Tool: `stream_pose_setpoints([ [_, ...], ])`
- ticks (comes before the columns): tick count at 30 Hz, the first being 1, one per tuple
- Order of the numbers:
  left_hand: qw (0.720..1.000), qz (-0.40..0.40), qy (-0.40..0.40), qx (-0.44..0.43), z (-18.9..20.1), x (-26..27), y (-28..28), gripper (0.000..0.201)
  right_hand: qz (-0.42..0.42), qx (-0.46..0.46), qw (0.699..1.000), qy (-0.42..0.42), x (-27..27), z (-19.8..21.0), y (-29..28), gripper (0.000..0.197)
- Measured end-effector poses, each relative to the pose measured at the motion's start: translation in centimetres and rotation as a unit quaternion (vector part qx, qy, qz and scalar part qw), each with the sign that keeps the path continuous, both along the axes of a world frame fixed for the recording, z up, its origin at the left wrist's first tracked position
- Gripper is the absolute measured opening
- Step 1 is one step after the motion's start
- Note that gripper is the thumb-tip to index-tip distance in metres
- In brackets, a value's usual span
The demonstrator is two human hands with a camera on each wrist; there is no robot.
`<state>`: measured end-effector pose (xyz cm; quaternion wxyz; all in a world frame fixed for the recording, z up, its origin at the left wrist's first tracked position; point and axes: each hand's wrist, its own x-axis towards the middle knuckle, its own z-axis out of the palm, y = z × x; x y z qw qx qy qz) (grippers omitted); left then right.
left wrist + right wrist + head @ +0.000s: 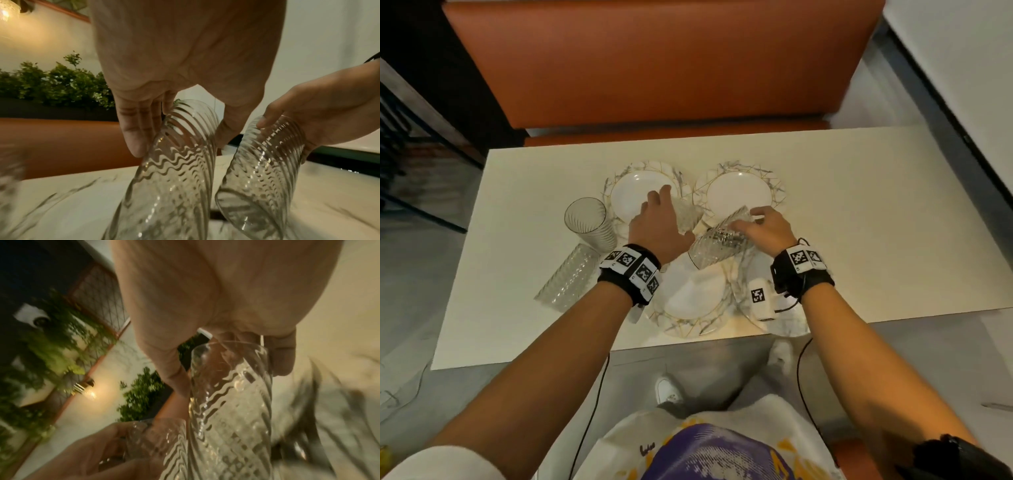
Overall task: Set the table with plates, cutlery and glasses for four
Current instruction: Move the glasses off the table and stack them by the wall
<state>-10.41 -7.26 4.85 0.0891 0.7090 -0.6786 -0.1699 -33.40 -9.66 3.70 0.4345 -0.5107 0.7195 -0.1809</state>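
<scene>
Four white plates with marbled, gold-lined rims crowd the middle of the pale table [859,222]: far left plate [631,193], far right plate [739,192], near left plate [698,298], near right plate [791,325]. My left hand [664,212] [180,142] grips a ribbed clear glass [688,214] [180,162] tilted over the plates. My right hand [756,222] [232,378] grips a second ribbed glass [719,243] [230,410] tilted right beside the first. A third glass [587,222] stands upright left of the plates. A fourth glass [568,277] lies on its side below it.
An orange padded bench [654,68] runs along the table's far edge. Bare table top spreads to the right of the plates and at the far left. I stand at the near edge, with grey floor below. Green plants [51,84] line a ledge behind the bench.
</scene>
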Motion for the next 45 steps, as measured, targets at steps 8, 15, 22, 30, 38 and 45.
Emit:
stream_pose_setpoints([
  [8, 1.0, -0.006, 0.025, 0.007, 2.3, -13.3, -7.4, 0.105, 0.008, -0.126, 0.991, 0.034, -13.8, 2.1, -5.5, 0.087],
  [15, 0.993, -0.009, 0.111, 0.041, 0.7, -28.2, -12.6, 0.099, 0.001, -0.146, 0.978, 0.15, -27.8, 0.4, -9.7, 0.088],
  [22, 0.989, -0.044, 0.131, 0.058, -0.9, -38.9, -16.7, 0.096, 0.001, -0.093, 0.975, 0.199, -37.3, -2.2, -13.7, 0.093],
  [30, 0.986, -0.068, 0.136, 0.073, -1.8, -46.7, -23.1, 0.096, -0.095, -0.133, 0.973, 0.16, -44.2, -3.4, -20.0, 0.092],
  [38, 0.986, -0.081, 0.127, 0.074, -2.7, -53.2, -29.2, 0.093, -0.115, -0.147, 0.968, 0.166, -50.0, -3.9, -26.5, 0.095],
  [45, 0.986, -0.086, 0.128, 0.063, -3.7, -56.2, -32.3, 0.094, -0.099, -0.132, 0.97, 0.178, -52.4, -4.6, -29.1, 0.099],
])
